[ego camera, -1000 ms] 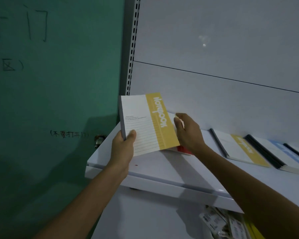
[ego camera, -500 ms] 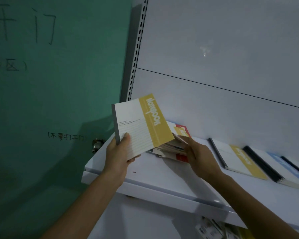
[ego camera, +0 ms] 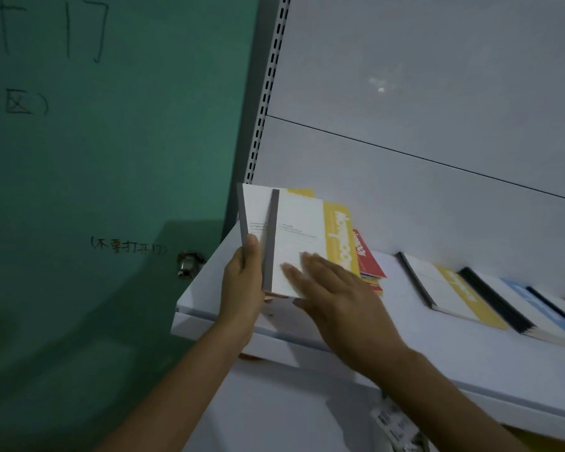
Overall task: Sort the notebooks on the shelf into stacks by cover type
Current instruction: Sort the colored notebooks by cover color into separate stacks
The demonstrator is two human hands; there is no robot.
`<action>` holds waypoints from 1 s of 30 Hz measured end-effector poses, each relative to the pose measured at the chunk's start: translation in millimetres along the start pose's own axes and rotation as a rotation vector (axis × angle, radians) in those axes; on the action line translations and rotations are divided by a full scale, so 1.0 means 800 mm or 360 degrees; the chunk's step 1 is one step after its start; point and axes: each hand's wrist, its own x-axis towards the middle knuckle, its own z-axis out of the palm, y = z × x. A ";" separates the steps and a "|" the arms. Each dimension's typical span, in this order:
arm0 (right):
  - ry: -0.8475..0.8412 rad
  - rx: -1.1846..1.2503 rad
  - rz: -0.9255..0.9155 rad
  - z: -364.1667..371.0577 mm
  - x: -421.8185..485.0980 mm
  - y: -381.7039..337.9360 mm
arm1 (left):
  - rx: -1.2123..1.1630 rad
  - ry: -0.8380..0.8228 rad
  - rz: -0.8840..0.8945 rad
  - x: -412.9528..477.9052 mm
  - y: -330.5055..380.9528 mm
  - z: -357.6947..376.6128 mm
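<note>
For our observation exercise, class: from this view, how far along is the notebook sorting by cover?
Done: a yellow-band stack and a blue-band stack lie side by side on the shelf. In hand: the left hand grips two yellow-band notebooks, the right hand pressing flat on the front one. Left: the red-topped pile behind them looks unsorted.

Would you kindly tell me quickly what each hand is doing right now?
Left hand: grips rear white, yellow-banded notebook.
Right hand: open, flat on front white, yellow-banded notebook.

Second notebook (ego camera: pixel 302 230) now against held notebook (ego camera: pixel 256 207).
</note>
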 end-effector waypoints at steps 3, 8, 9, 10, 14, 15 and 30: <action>-0.0090 0.0114 0.0085 0.013 -0.012 -0.003 | 0.0066 -0.0050 0.0063 -0.001 -0.002 -0.005; -0.0344 0.0319 0.0135 0.014 -0.033 0.016 | 0.0464 -0.0186 0.0165 0.001 -0.009 0.001; -0.0359 0.0389 0.0168 0.017 -0.040 0.019 | 0.0523 -0.0232 0.0201 -0.001 -0.009 0.002; -0.0307 0.0440 0.0187 0.017 -0.045 0.020 | 0.0575 -0.0285 0.0245 -0.003 -0.009 0.003; -0.0019 0.0544 0.0188 0.000 -0.064 0.033 | 0.0655 -0.0389 0.0352 -0.022 -0.011 0.009; 0.0121 0.0518 0.0241 -0.004 -0.070 0.040 | 0.0589 -0.0371 0.0365 -0.029 -0.010 0.015; 0.0504 0.2069 0.1991 -0.122 -0.308 0.159 | 0.0438 -0.0788 0.0467 -0.211 -0.049 0.256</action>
